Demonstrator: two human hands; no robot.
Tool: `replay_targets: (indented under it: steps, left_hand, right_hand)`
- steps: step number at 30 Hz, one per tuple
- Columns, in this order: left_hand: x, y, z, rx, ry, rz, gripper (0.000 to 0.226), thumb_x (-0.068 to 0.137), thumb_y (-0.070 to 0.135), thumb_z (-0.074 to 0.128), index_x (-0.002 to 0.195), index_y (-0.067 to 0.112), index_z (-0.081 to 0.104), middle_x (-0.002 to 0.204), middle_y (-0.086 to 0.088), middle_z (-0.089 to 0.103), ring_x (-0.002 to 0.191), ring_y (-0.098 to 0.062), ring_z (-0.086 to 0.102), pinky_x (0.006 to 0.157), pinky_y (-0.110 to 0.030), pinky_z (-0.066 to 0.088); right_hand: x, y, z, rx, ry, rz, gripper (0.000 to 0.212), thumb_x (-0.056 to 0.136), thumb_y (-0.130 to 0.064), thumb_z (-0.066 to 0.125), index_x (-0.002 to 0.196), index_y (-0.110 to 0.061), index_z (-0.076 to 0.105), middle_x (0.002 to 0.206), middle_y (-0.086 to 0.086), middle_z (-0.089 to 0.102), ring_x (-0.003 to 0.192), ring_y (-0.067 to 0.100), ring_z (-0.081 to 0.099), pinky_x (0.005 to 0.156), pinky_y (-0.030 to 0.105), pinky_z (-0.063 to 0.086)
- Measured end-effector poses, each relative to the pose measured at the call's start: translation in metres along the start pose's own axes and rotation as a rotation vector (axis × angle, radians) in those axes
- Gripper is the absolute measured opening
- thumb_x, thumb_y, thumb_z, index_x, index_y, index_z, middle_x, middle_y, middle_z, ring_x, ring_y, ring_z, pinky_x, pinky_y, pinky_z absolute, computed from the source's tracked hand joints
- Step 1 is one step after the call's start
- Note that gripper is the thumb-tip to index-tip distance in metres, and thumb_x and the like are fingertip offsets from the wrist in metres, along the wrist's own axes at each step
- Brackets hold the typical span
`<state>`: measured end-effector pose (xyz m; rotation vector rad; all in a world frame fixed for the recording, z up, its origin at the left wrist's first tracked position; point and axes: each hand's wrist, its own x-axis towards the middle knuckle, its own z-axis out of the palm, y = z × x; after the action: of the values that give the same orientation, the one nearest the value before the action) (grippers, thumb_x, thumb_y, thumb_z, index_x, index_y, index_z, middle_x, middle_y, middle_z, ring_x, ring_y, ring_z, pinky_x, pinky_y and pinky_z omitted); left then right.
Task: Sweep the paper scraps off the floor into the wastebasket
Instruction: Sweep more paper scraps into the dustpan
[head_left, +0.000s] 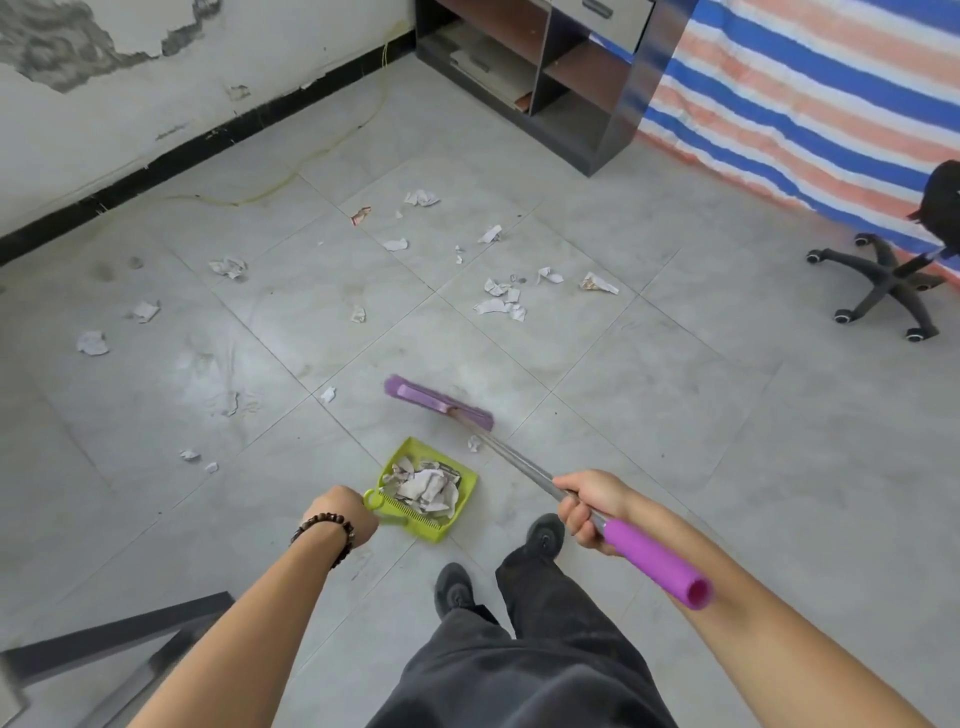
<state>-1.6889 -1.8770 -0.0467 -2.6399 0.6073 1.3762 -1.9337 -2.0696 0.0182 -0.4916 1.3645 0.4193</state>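
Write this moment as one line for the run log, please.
left hand: holds green dustpan, partly filled | right hand: grips purple broom, head at floor | paper scraps: many unswept | wastebasket: not in view

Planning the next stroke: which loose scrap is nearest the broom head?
The small white scrap beside the shaft, between broom head and dustpan; the others lie farther off.

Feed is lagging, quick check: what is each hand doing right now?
Left hand: closed on the green dustpan, by its handle.
Right hand: closed round the broom, on its metal shaft.
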Motion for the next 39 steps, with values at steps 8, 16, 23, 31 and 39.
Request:
replay_targets:
  steps: [8, 16, 23, 31, 39]
  left_hand:
    - [0.007, 0.002, 0.001, 0.002, 0.004, -0.010, 0.011, 0.077, 0.007, 0.047, 0.074, 0.011, 0.057, 0.070, -0.005, 0.058, 0.054, -0.021, 0.053, 0.044, -0.021, 0.039]
    - [0.009, 0.000, -0.005, -0.007, -0.021, -0.008, 0.011, 0.080, 0.012, 0.048, 0.071, 0.013, 0.053, 0.067, -0.002, 0.052, 0.056, -0.020, 0.050, 0.049, -0.018, 0.040]
    - [-0.008, -0.030, 0.006, -0.166, -0.006, -0.035, 0.011, 0.084, 0.010, 0.045, 0.077, 0.013, 0.052, 0.064, -0.002, 0.046, 0.054, -0.020, 0.042, 0.048, -0.019, 0.033]
    - [-0.008, -0.067, 0.009, -0.860, 0.011, -0.314, 0.014, 0.086, 0.004, 0.043, 0.076, 0.010, 0.051, 0.056, -0.002, 0.030, 0.042, -0.016, 0.023, 0.045, -0.019, 0.019]
    - [-0.001, -0.059, -0.003, -1.163, 0.078, -0.520, 0.014, 0.087, 0.007, 0.049, 0.083, 0.010, 0.063, 0.059, -0.003, 0.030, 0.043, -0.014, 0.023, 0.047, -0.018, 0.021]
  right_hand:
    - [0.040, 0.034, 0.031, -0.141, 0.082, -0.064, 0.025, 0.097, -0.015, 0.038, 0.073, -0.011, 0.046, 0.043, -0.003, 0.042, 0.030, 0.007, 0.037, 0.031, 0.017, 0.033]
    - [-0.001, 0.012, -0.022, 0.150, -0.091, 0.086, 0.036, 0.102, -0.025, 0.045, 0.069, -0.011, 0.047, 0.047, -0.006, 0.041, 0.027, 0.003, 0.041, 0.023, 0.014, 0.030]
    - [-0.015, -0.026, 0.030, -0.017, -0.114, -0.023, 0.034, 0.103, -0.029, 0.042, 0.073, -0.014, 0.045, 0.046, -0.007, 0.039, 0.027, 0.002, 0.039, 0.024, 0.014, 0.030]
    - [0.020, -0.085, 0.099, -0.546, -0.002, -0.267, 0.016, 0.101, -0.021, 0.044, 0.085, -0.019, 0.043, 0.049, -0.002, 0.040, 0.029, 0.005, 0.035, 0.033, 0.010, 0.029]
    - [0.102, -0.165, 0.165, -0.851, -0.027, -0.386, 0.011, 0.097, -0.011, 0.041, 0.100, -0.012, 0.051, 0.060, 0.007, 0.043, 0.031, 0.010, 0.040, 0.034, 0.016, 0.033]
